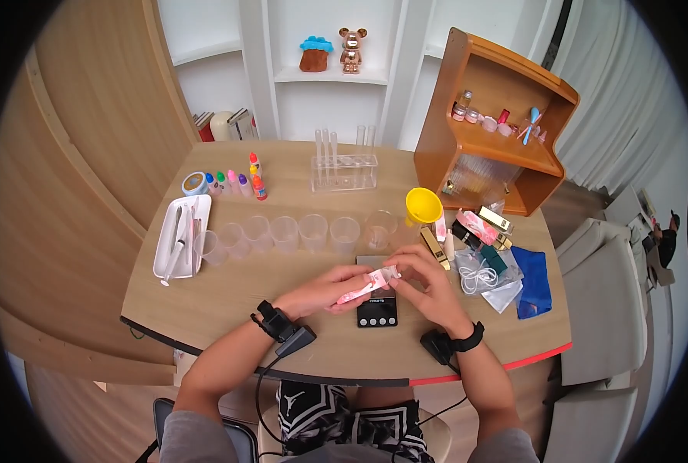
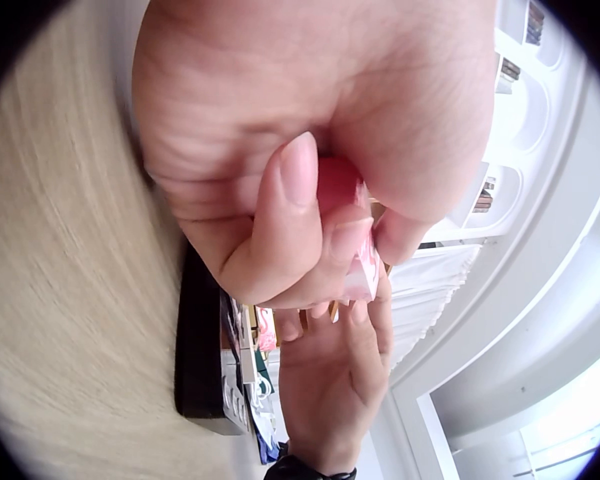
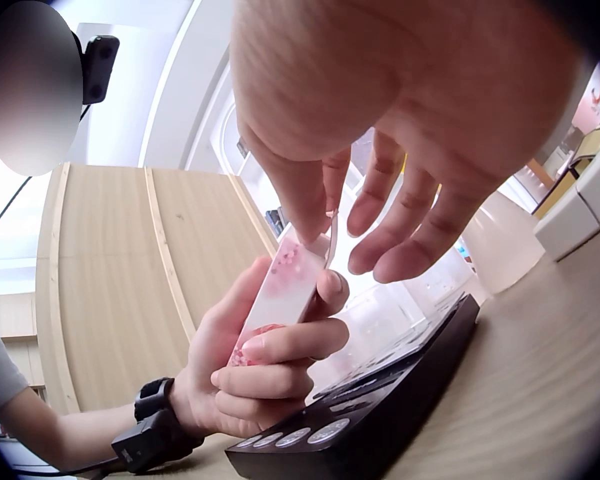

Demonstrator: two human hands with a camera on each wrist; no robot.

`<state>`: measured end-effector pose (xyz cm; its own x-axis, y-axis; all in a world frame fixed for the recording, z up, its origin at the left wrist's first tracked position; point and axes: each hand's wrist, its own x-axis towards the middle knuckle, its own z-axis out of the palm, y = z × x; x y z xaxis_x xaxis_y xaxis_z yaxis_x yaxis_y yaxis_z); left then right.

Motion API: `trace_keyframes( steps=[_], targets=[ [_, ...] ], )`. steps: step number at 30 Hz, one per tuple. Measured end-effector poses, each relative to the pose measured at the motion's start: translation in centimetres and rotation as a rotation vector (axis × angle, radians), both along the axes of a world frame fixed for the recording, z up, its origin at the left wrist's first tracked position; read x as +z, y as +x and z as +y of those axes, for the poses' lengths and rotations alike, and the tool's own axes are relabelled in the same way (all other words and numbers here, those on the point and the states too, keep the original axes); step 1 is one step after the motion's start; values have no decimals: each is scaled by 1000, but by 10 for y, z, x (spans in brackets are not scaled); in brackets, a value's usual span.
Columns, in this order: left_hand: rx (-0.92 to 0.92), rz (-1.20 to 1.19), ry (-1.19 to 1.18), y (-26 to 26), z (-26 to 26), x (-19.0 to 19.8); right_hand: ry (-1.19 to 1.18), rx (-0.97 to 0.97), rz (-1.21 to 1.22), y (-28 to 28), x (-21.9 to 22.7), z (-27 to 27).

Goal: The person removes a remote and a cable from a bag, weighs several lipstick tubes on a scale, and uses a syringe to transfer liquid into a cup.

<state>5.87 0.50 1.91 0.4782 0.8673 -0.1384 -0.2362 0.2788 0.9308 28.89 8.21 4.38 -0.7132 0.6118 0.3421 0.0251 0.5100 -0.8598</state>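
Observation:
A slim pink-and-white floral carton (image 1: pixel 367 285) slants over a black digital scale (image 1: pixel 377 315) in the head view. My left hand (image 1: pixel 325 290) grips its lower part, fingers curled round it. At the upper end, the thumb and index finger of my right hand (image 1: pixel 432 292) pinch the end flap, which stands up in the right wrist view; the other right fingers hang free. Seen from the left wrist, the left fingers (image 2: pixel 300 185) hide most of the carton. What the carton holds is hidden.
Clear plastic cups (image 1: pixel 284 233) line up behind the hands. On the left lies a white tray (image 1: pixel 161 258) with a syringe and slim tools. A yellow funnel (image 1: pixel 423 207), gold-and-black packs, a white cable (image 1: pixel 479 276) and a blue cloth (image 1: pixel 535 284) crowd the right. Behind stands a test-tube rack (image 1: pixel 344 181).

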Motion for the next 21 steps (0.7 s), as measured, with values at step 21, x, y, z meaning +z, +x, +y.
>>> trace_keyframes(
  steps=[21],
  targets=[
    [-24,0,-4,1,0,-2,-162,15,4,0,-5,-4]
  ],
)
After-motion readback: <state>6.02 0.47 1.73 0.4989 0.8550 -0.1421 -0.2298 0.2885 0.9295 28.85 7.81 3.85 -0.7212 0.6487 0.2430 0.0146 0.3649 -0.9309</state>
